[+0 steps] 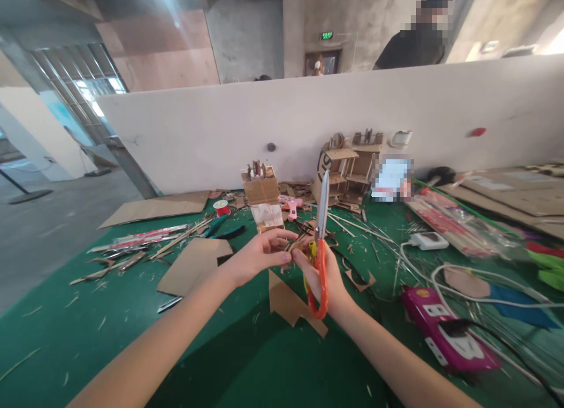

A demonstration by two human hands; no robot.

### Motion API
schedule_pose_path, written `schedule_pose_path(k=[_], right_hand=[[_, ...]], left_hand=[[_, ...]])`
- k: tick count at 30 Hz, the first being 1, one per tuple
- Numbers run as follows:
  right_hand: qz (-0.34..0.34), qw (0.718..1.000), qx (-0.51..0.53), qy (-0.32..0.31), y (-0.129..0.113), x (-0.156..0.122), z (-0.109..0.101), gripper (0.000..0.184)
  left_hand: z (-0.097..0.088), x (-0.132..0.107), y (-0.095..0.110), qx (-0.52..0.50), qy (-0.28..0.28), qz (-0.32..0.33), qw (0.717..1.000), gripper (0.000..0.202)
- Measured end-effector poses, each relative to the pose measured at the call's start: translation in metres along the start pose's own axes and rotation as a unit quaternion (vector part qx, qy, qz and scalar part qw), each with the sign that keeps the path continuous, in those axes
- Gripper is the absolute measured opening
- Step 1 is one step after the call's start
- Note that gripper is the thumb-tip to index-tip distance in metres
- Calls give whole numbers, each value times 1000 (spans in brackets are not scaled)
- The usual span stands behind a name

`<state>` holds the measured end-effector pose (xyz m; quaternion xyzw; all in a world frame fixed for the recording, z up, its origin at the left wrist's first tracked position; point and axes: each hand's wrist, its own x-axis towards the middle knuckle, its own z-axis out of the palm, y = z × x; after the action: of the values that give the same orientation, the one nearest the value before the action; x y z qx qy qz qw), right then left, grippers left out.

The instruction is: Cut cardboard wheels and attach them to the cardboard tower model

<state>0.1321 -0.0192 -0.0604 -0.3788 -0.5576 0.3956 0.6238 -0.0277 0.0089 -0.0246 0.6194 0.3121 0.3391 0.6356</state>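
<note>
My right hand (328, 276) holds a pair of scissors (323, 220) with orange and yellow handles, its blades pointing up and away. The same hand also pinches a small brown cardboard piece (294, 245) between its fingertips. From the other side, my left hand (259, 255) grips that piece too, thumb and fingers pressed together. Much of the piece is hidden by my fingers. Below the hands lies a cut cardboard scrap (288, 299) on the green tabletop (238, 349). Just beyond them stands a cardboard structure (262, 193) with a red line down its front.
A pink glue gun (291, 207), thread spool (221, 208) and pliers (227, 227) lie beyond my hands. A second cardboard structure (346, 170) stands near the white partition (211, 137). A magenta power strip (447, 331) with cables lies right. Flat cardboard (194, 267) lies left. A person (412, 46) is behind the partition.
</note>
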Motion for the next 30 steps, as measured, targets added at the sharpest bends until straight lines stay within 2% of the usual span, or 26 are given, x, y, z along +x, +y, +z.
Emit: schedule_pose_path(k=[4,10,12,14,17,19,23,27,30], right_hand=[[31,999,12,37,9,4,-2,31],[44,997,0,61,12,5,-4,32],[60,996,9,66,12,6,-5,35],[80,994,24,64,12,8,-6,37],[97,993,57,38,13,9,-7,38],[96,993,61,32,14,9,-7,36],[73,996,27,43,18,9,-10,27],[60,996,16,62,20,9,-10,23],[54,993,-9,101,23,10,-10,25]], left_hand=[[6,8,-19,-111,55,-11,992,35],[14,5,-29,-201,42,-38,978,28],[14,4,-29,-185,19,-24,982,27],[15,4,-29,-139,12,4,990,36],[18,4,-27,-46,52,42,997,54],[20,4,-25,1,76,56,996,53],[19,5,-22,49,86,57,993,47],[14,4,-22,53,69,44,995,59],[9,4,-25,81,82,39,993,59]])
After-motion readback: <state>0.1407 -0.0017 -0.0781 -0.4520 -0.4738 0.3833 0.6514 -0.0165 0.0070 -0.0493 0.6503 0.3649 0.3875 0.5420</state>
